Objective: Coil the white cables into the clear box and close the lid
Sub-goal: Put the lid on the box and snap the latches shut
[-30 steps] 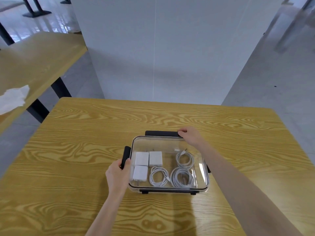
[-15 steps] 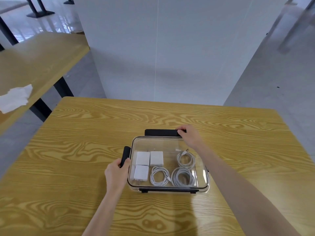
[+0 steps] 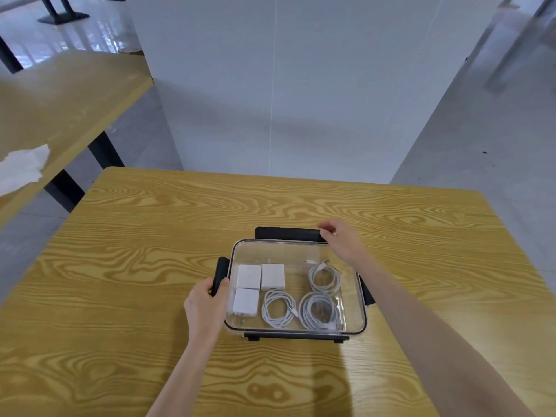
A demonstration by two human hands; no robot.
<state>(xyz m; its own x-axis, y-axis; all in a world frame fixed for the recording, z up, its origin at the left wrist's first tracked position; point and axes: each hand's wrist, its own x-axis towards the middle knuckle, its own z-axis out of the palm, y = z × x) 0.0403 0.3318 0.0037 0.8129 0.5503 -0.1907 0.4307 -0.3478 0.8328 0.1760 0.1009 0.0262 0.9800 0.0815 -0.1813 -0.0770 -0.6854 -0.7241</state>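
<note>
A clear box [image 3: 296,254] with its clear lid on stands on the wooden table [image 3: 150,266]. Inside lie three coiled white cables [image 3: 278,308] and three white chargers [image 3: 261,276]. Black latches run along all sides of the lid. My left hand [image 3: 207,308] grips the left latch [image 3: 220,273]. My right hand [image 3: 343,240] rests on the right end of the far latch [image 3: 287,233], fingers curled over it. The near latch [image 3: 296,337] lies flat against the box.
A white partition [image 3: 285,85] stands just behind the table. A second wooden table [image 3: 60,94] at the left carries a crumpled white tissue [image 3: 22,167]. Grey floor shows to the right.
Both hands stay on the same latches. The view has shifted slightly, and my right hand's fingers have curled a little more over the far latch.
</note>
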